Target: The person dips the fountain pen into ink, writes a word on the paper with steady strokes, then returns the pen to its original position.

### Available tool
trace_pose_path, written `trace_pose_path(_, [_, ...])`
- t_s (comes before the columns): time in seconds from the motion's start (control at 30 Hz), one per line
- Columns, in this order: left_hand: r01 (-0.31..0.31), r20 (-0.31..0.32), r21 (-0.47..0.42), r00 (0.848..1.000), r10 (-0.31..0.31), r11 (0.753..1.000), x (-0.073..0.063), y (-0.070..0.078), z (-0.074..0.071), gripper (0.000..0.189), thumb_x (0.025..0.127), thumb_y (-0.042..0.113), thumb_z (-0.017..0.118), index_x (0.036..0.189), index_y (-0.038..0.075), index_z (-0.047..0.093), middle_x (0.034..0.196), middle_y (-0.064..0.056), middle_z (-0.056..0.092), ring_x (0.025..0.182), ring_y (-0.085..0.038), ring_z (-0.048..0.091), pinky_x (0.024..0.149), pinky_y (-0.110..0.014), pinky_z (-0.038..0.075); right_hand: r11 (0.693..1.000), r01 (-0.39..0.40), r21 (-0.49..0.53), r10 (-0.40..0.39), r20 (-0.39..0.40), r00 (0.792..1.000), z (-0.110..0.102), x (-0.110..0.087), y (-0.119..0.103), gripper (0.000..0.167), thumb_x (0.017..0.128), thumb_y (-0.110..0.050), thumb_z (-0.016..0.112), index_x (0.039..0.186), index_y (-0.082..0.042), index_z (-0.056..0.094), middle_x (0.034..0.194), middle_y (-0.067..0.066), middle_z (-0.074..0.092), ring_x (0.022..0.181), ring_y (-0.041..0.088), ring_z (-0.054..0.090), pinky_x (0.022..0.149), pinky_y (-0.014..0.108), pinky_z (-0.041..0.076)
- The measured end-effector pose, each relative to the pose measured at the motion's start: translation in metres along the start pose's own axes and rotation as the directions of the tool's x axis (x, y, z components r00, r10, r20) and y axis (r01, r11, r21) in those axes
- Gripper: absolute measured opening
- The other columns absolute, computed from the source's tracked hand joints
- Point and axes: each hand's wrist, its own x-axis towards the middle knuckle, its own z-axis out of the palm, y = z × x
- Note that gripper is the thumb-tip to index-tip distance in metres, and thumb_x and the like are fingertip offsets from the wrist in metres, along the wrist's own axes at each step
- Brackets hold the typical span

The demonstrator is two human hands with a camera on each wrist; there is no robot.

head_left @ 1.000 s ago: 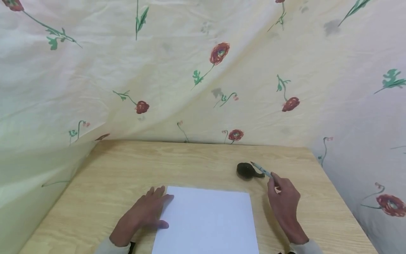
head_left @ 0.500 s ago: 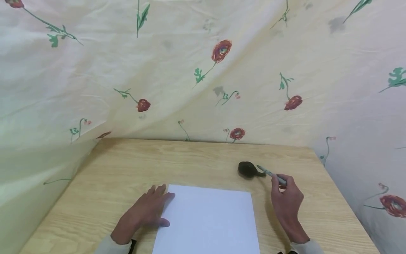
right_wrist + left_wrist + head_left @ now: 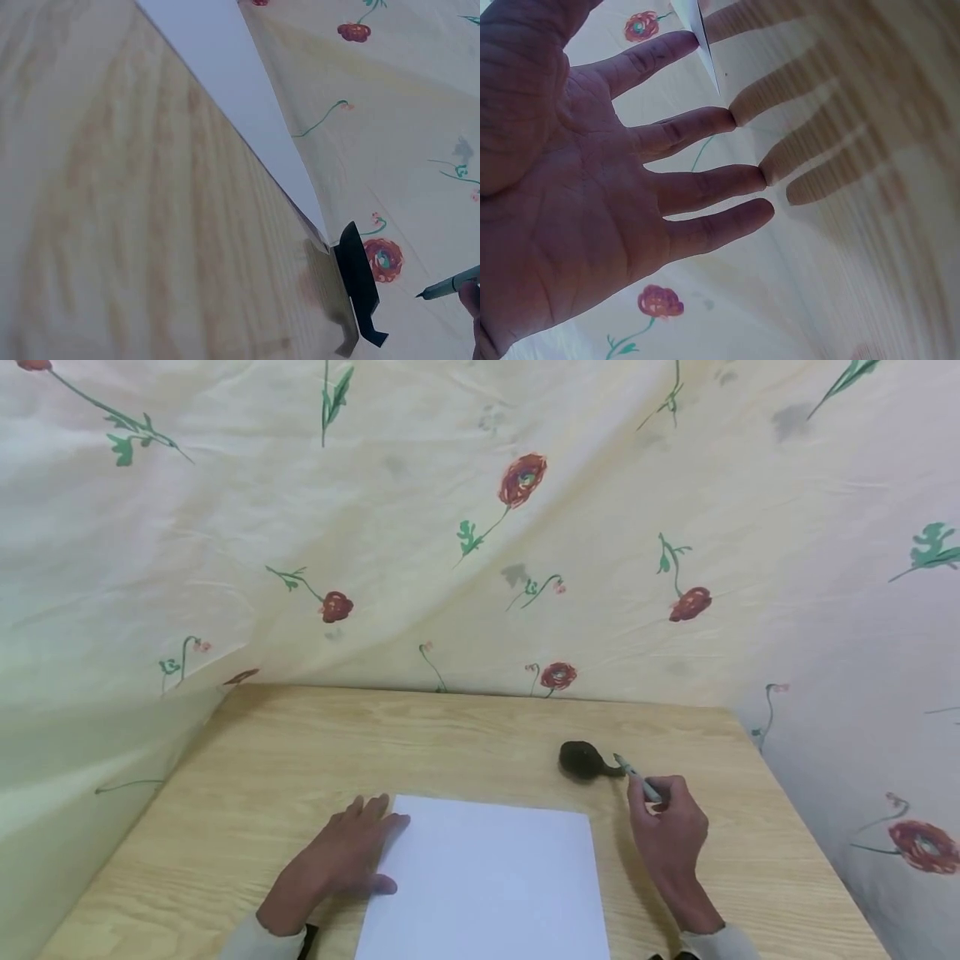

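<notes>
The tip of your grey marker (image 3: 637, 777) has shifted nearer your right hand (image 3: 671, 839), which pinches it beside the black long-necked object (image 3: 581, 761); your spread left hand (image 3: 337, 856) straddles the white paper's (image 3: 491, 881) edge, likely steadying it.

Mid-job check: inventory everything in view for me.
Paper sheet: one, white, on the table.
Table: one, wood-coloured, under the sheet.
Pen: one, grey-green, in the right grip.
Unidentified object: one, black, beyond the sheet's right corner.
Floral cloth: one or more, cream, behind and beside the table.
Sleeves: two, pale, at the wrists.
Wrist gear: count unclear, black, by the sleeves.
Left grip: one, bare, at the sheet's left edge.
Right grip: one, bare, right of the sheet.
</notes>
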Motion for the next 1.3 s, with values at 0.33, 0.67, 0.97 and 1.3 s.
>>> trace_pose_path(0.33, [-0.016, -0.009, -0.004, 1.0, 0.016, 1.0, 0.0004, -0.0027, 0.0001, 0.084, 0.072, 0.044, 0.087, 0.142, 0.011, 0.051, 0.151, -0.031, 0.035, 0.132, -0.064, 0.03, 0.1, -0.074, 0.031, 0.996, -0.07, 0.063, 0.062, 0.121, 0.991, -0.0009, -0.0017, -0.0034, 0.013, 0.085, 0.002, 0.062, 0.082, -0.003, 0.05, 0.06, 0.0, 0.051, 0.053, 0.005, 0.044, 0.047, 0.017, 0.034])
trace_pose_path(0.67, [-0.005, 0.002, 0.009, 1.0, 0.005, 1.0, 0.0017, -0.0002, 0.0009, 0.084, 0.072, 0.045, 0.087, 0.141, 0.012, 0.052, 0.15, -0.031, 0.036, 0.132, -0.064, 0.031, 0.099, -0.075, 0.031, 0.997, -0.036, 0.071, 0.026, 0.136, 0.99, 0.0008, -0.0032, -0.0035, 0.018, 0.083, 0.005, 0.059, 0.077, -0.006, 0.046, 0.058, -0.002, 0.044, 0.05, 0.007, 0.039, 0.045, 0.019, 0.03])
trace_pose_path(0.97, [-0.017, -0.01, -0.003, 1.0, 0.017, 1.0, -0.0024, 0.0007, -0.0001, 0.084, 0.071, 0.044, 0.087, 0.14, 0.01, 0.053, 0.148, -0.032, 0.038, 0.13, -0.066, 0.032, 0.097, -0.077, 0.031, 0.992, -0.017, 0.125, -0.005, 0.168, 0.986, 0.0023, -0.0047, -0.0013, 0.022, 0.091, 0.002, 0.056, 0.11, 0.005, 0.066, 0.071, 0.003, 0.06, 0.055, 0.005, 0.043, 0.047, 0.019, 0.032])
trace_pose_path(1.3, [-0.013, -0.015, 0.0, 1.0, 0.013, 1.0, -0.0036, 0.0014, -0.0003, 0.084, 0.071, 0.043, 0.088, 0.14, 0.01, 0.053, 0.148, -0.031, 0.038, 0.131, -0.065, 0.032, 0.097, -0.076, 0.031, 0.979, 0.091, 0.184, -0.121, 0.161, 0.979, 0.0022, -0.0038, -0.0021, 0.033, 0.095, 0.004, 0.051, 0.125, 0.008, 0.064, 0.089, 0.016, 0.075, 0.08, -0.012, 0.064, 0.072, 0.003, 0.043])
